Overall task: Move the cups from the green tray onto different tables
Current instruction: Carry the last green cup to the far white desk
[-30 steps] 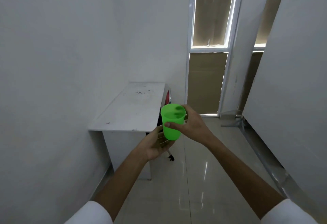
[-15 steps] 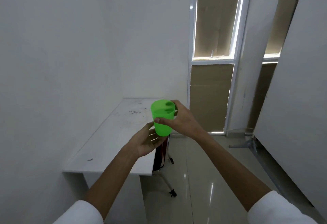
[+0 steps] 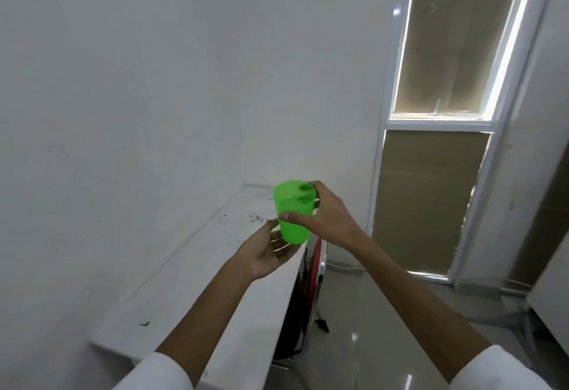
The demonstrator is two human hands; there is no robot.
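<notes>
A bright green plastic cup (image 3: 292, 214) with liquid in it stays upright in the air over the right edge of a white table (image 3: 191, 291). My right hand (image 3: 323, 215) grips the cup from the right, thumb across its front and fingers behind the rim. Cupped palm-up, my left hand (image 3: 266, 249) sits just under and left of the cup's base, fingers near its bottom. Whether they touch the cup I cannot tell. No green tray is in view.
The white table runs along the left wall, with dark specks (image 3: 254, 217) near its far end and a small mark (image 3: 144, 323) near the front. A red and black chair (image 3: 308, 291) stands under its right edge. Glossy floor (image 3: 385, 328) and window frames lie to the right.
The table has come closer and now lies below my arms. Both hands carried the cup forward, keeping the same grip, until it stood over the table's right edge.
</notes>
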